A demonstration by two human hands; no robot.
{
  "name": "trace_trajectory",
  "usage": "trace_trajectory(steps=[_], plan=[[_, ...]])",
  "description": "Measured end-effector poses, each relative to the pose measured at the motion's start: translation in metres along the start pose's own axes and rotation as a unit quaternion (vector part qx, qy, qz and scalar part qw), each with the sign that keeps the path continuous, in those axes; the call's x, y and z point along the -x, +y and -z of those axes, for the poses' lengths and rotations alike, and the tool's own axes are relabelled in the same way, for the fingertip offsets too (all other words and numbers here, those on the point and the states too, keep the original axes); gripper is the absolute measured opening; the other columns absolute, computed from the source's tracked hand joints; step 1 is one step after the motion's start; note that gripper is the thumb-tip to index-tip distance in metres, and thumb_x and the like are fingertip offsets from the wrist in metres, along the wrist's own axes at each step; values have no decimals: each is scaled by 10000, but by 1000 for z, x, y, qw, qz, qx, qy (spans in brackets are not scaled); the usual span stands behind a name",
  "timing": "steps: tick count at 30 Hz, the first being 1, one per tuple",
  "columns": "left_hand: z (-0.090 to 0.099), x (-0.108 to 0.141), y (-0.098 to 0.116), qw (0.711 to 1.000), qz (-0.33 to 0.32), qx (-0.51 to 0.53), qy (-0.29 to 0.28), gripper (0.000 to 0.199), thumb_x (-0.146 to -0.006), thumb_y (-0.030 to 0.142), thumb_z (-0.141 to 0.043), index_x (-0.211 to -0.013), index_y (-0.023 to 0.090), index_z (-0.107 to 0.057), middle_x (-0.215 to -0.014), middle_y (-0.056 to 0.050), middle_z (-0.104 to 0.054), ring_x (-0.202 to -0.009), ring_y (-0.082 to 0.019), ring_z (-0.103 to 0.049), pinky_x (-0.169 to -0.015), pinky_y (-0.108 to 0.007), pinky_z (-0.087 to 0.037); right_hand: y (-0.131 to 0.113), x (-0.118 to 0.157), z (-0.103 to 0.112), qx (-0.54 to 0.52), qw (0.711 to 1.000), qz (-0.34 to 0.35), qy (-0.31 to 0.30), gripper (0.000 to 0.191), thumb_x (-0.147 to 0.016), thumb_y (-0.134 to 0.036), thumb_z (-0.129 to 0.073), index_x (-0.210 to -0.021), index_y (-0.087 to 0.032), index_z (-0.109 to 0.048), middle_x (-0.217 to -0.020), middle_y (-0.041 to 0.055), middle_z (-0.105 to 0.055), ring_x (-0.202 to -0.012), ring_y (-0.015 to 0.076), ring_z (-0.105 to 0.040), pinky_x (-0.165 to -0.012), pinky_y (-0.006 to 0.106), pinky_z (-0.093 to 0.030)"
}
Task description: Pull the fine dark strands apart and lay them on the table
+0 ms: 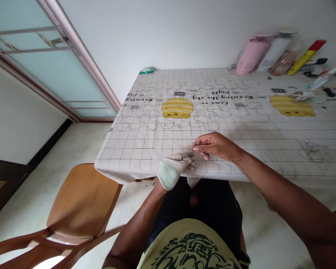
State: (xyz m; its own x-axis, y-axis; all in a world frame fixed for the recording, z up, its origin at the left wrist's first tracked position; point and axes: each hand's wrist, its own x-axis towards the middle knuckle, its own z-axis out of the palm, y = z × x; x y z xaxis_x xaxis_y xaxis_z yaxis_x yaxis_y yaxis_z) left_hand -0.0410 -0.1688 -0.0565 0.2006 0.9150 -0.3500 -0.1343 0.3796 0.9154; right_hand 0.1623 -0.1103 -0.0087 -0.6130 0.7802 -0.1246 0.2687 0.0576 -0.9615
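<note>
My left hand (177,166) wears a pale work glove with a light green cuff, above the table's front edge. Its fingers are pressed together and point toward my right hand (212,146). That one is bare, with thumb and forefinger pinched close to the gloved fingertips. Whatever lies between the fingertips is too small to make out. Just below the gloved fingers a faint thin strand (198,173) curves. Both hands are over the grid-patterned tablecloth (140,149). To the right lies a tangle of thin dark strands (313,151).
Thin wavy lines spread across the cloth beyond my hands. At the back right stand a pink bottle (252,56), a white bottle (277,50) and a yellow-red box (306,58). Another glove (310,95) lies nearby. A wooden chair (84,200) stands left; a green packet (147,70) lies far back.
</note>
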Motion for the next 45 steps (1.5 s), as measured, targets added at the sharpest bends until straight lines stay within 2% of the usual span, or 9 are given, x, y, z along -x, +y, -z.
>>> trace_trajectory(steps=[7, 12, 18, 23, 30, 34, 40, 43, 45], plan=[[4, 19, 6, 998, -65, 4, -19, 445, -982, 448, -604, -1292, 145, -702, -1081, -114, -802, -885, -193, -776, -843, -292, -600, -17, 5, 9, 150, 977, 48, 142, 237, -912, -440, -706, -892, -210, -759, -565, -39, -593, -502, 113, -534, -519, 261, -432], [-8, 28, 6, 999, -7, -33, 8, 300, -910, 359, -695, -1072, 125, -791, -866, -89, -805, -651, -150, -727, -681, -251, -582, -16, 9, 11, 199, 961, 79, 174, 246, -919, -444, -701, -899, -207, -765, -586, -28, -617, -521, 117, -545, -543, 271, -435], [-21, 22, 7, 996, 30, -35, 70, 180, -900, 248, -649, -892, 144, -796, -751, -50, -783, -555, -115, -687, -583, -212, -550, -15, 12, 7, 149, 968, 68, 191, 298, -944, -502, -683, -966, -216, -765, -641, -17, -613, -580, 131, -566, -570, 272, -470], [-22, 23, 13, 990, 18, -75, 114, 194, -897, 253, -642, -780, 183, -779, -737, -26, -780, -643, -128, -734, -663, -205, -574, -6, 27, 1, 39, 955, 88, 282, 343, -1008, -526, -604, -1002, -219, -757, -768, 30, -669, -698, 161, -611, -673, 306, -518], [-30, 28, 22, 979, 38, -136, 147, 226, -897, 226, -606, -737, 214, -766, -701, 0, -766, -616, -116, -721, -625, -189, -543, 22, 35, -32, -63, 981, 69, 167, 294, -1009, -485, -624, -1055, -232, -767, -939, 53, -729, -912, 201, -678, -834, 339, -548], [-27, 27, 15, 971, 33, -186, 147, 258, -897, 279, -619, -686, 227, -758, -709, -15, -776, -645, -153, -735, -625, -220, -548, 25, 26, -47, -62, 982, 51, 170, 272, -939, -474, -719, -1050, -230, -766, -969, 42, -741, -930, 201, -692, -855, 335, -552], [-15, 27, 1, 967, 28, -211, 140, 288, -909, 376, -632, -700, 235, -771, -693, -29, -771, -690, -187, -746, -639, -249, -555, 28, 19, -64, 24, 981, 38, 188, 184, -914, -410, -735, -954, -235, -777, -911, 22, -758, -830, 180, -693, -741, 293, -549], [-8, 28, 2, 967, 15, -219, 130, 258, -913, 394, -625, -815, 238, -805, -785, -30, -796, -745, -189, -756, -694, -258, -571, 26, 22, -70, 38, 977, 52, 203, 182, -949, -403, -684, -950, -244, -773, -871, 13, -743, -798, 174, -680, -702, 284, -540], [-3, 29, 5, 962, -25, -229, 145, 240, -910, 390, -631, -969, 250, -817, -934, -28, -817, -877, -196, -765, -811, -271, -580, 23, 25, -71, 38, 976, 55, 205, 183, -963, -402, -665, -975, -253, -770, -851, 7, -731, -782, 171, -669, -692, 282, -534]])
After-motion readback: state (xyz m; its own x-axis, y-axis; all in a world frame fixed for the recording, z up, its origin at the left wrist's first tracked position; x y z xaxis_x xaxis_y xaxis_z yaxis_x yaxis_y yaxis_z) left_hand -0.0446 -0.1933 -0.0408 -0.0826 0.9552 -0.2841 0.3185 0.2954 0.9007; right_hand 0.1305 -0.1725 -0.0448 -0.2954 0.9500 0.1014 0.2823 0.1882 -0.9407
